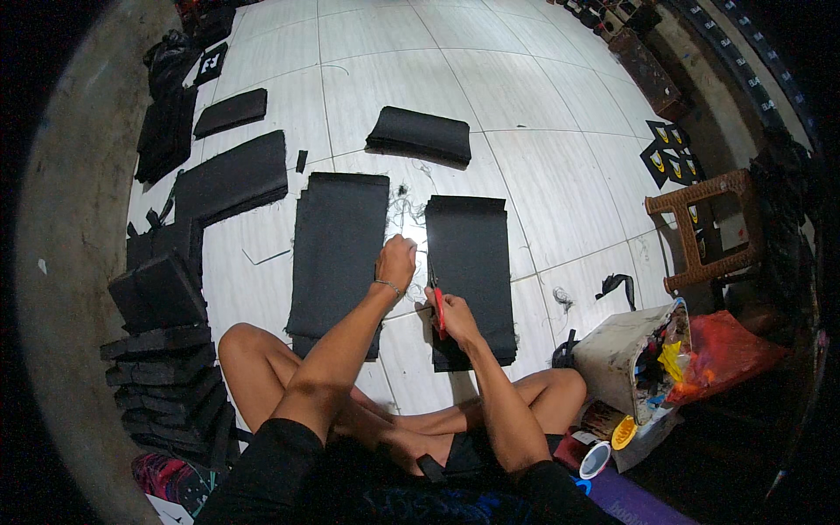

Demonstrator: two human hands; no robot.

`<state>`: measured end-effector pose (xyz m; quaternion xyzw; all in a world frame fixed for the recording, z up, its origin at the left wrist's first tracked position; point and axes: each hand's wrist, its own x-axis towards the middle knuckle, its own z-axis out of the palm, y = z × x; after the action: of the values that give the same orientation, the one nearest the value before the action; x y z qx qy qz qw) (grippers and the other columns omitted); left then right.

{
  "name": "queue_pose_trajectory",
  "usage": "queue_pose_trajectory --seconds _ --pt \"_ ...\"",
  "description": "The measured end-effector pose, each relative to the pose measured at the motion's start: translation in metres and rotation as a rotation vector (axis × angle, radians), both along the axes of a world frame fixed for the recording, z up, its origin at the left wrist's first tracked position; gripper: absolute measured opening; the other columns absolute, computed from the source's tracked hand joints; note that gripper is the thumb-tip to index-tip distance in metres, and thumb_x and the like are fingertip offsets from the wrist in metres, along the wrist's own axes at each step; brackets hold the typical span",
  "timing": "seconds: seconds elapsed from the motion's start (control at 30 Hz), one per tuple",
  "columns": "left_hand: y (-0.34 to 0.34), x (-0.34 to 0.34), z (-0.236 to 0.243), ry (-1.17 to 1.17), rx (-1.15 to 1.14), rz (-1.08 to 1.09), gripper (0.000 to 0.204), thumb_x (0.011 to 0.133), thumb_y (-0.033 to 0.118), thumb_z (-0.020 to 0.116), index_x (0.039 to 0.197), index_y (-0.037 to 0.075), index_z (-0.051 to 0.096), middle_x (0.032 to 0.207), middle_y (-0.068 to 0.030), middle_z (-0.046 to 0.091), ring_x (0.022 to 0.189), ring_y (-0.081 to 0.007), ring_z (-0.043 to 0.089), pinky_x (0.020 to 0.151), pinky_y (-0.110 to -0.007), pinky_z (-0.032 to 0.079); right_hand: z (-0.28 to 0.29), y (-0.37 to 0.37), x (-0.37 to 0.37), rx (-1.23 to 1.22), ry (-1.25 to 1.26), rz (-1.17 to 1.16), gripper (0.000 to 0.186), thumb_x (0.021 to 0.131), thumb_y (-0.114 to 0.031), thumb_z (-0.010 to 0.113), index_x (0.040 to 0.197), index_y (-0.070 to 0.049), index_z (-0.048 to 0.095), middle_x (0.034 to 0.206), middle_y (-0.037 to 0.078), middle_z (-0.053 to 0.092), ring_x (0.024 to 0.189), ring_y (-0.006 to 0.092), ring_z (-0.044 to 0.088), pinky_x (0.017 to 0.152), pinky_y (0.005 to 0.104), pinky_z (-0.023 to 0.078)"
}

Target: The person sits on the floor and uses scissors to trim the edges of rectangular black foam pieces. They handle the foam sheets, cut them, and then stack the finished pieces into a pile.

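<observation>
Apparently trimming, the right hand [458, 319] clasped red scissors [439, 306]; the left hand [397, 263], at ten o'clock from it, was curled, its hold unclear. Next snip likely required care.

Pale tiles cover the floor [560, 96]. To the right is a brown stool [688, 229], with dark patches [675, 164] bearing yellow-and-white emblems just beyond it. Nearer stands a whitish container [604, 346] of mixed scraps (one scrap [671, 360] bright yellow), beside a red plastic bag [735, 350]. Below are a yellow round piece [624, 432] and something purple [643, 503]; at lower left, a pink-and-black patterned item [162, 472].
</observation>
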<state>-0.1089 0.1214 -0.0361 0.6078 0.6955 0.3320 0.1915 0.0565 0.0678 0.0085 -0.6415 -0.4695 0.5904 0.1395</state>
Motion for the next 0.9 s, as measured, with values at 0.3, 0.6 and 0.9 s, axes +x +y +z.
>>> queue_pose_trajectory --seconds 0.3,0.6,0.9 --pt "0.0 0.0 0.002 0.034 0.008 -0.051 0.012 0.086 0.012 0.058 0.09 0.004 0.065 0.09 -0.0174 0.057 0.087 -0.0367 0.058 0.076 -0.045 0.048 -0.002 0.028 -0.006 0.09 -0.006 0.015 0.053 0.082 -0.057 0.063 0.064 -0.007 0.055 0.056 0.002 0.053 0.047 0.0122 0.049 0.045 0.0275 0.037" --pt "0.0 0.0 -0.001 0.013 0.016 -0.031 0.01 0.086 0.011 0.058 0.088 0.002 0.063 0.089 -0.0181 0.055 0.086 -0.0368 0.058 0.076 -0.045 0.048 -0.008 0.028 0.0 0.117 -0.051 0.058 0.054 0.081 -0.058 0.064 0.065 -0.006 0.057 0.055 0.002 0.053 0.048 0.0116 0.049 0.045 0.0278 0.037" --pt "0.0 -0.002 -0.001 -0.013 0.03 -0.022 0.011 0.086 0.011 0.057 0.087 0.002 0.063 0.089 -0.0181 0.056 0.086 -0.0371 0.058 0.076 -0.045 0.048 -0.007 0.036 -0.009 0.111 -0.045 0.033 0.061 0.079 -0.065 0.06 0.064 -0.006 0.057 0.055 0.003 0.053 0.049 0.0137 0.05 0.047 0.0283 0.036"
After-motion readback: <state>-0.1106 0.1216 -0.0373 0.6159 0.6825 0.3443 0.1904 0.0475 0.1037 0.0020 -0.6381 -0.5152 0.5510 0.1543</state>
